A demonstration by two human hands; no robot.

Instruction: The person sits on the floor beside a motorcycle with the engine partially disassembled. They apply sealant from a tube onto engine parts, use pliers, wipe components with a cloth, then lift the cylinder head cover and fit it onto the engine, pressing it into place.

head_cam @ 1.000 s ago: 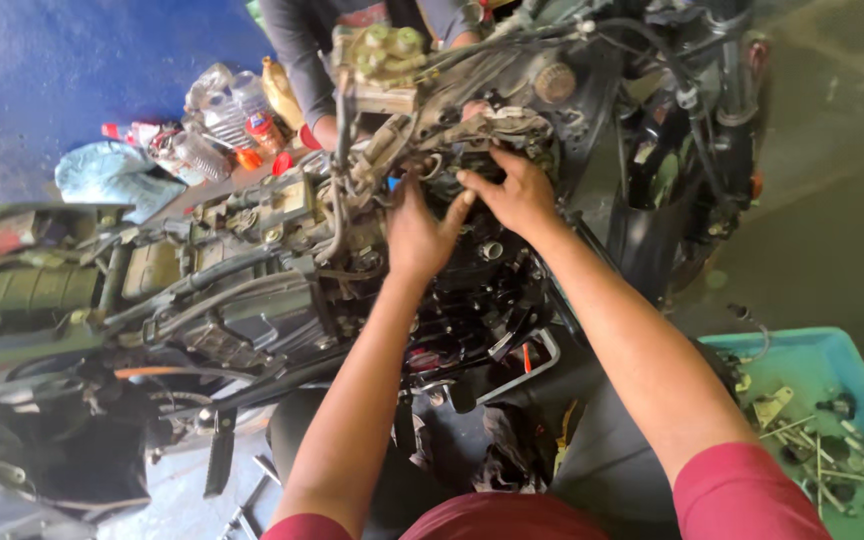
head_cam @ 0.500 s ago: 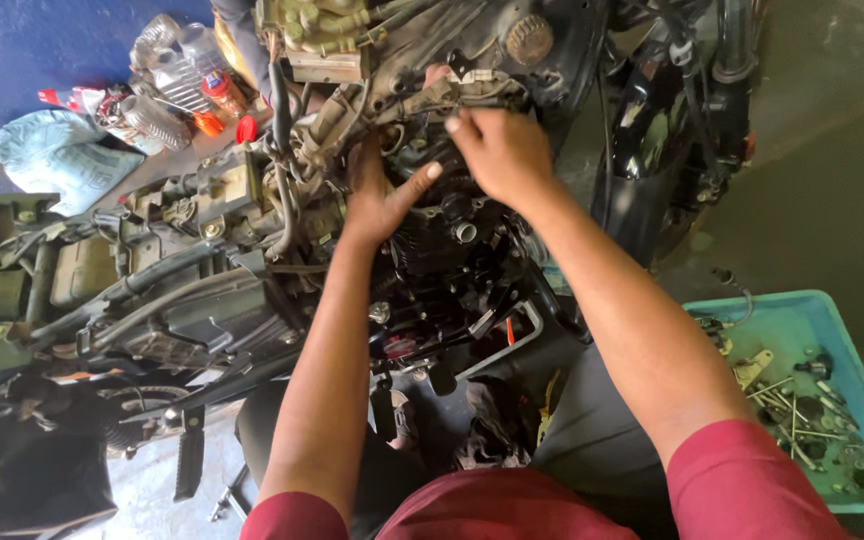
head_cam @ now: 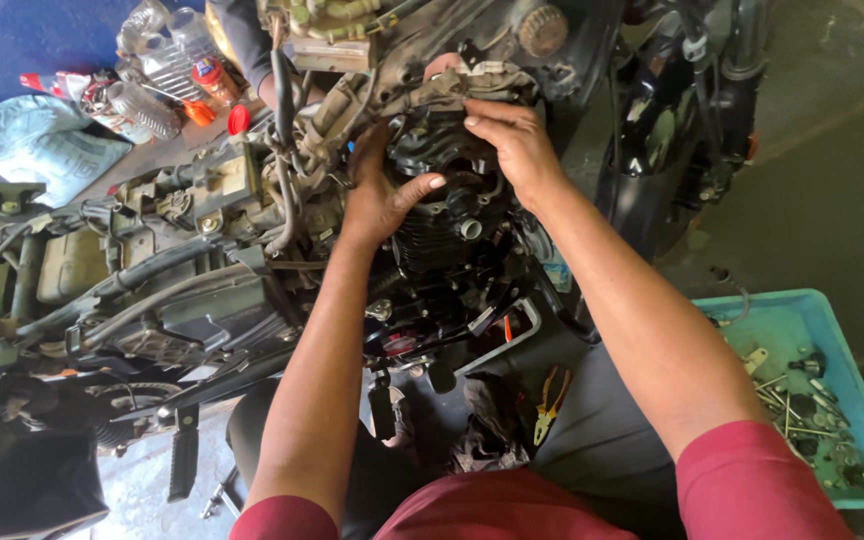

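Observation:
A stripped motorcycle stands in front of me with its black finned engine exposed under the frame. My left hand reaches into the engine's left side, fingers curled against the black cylinder head, thumb stretched out to the right. My right hand rests on top of the engine, fingertips pressing a grey metal part under the frame. What lies under each palm is hidden. Another person's hand shows just beyond that grey part.
A teal plastic tray with several bolts and small parts sits on the floor at right. Orange-handled pliers lie by my knee. Plastic bottles and a pale blue bag lie at upper left. Black fairing stands at right.
The view has shifted down and closer to the engine. Both hands stay on the engine's top, with my left thumb now spread further toward the right hand.

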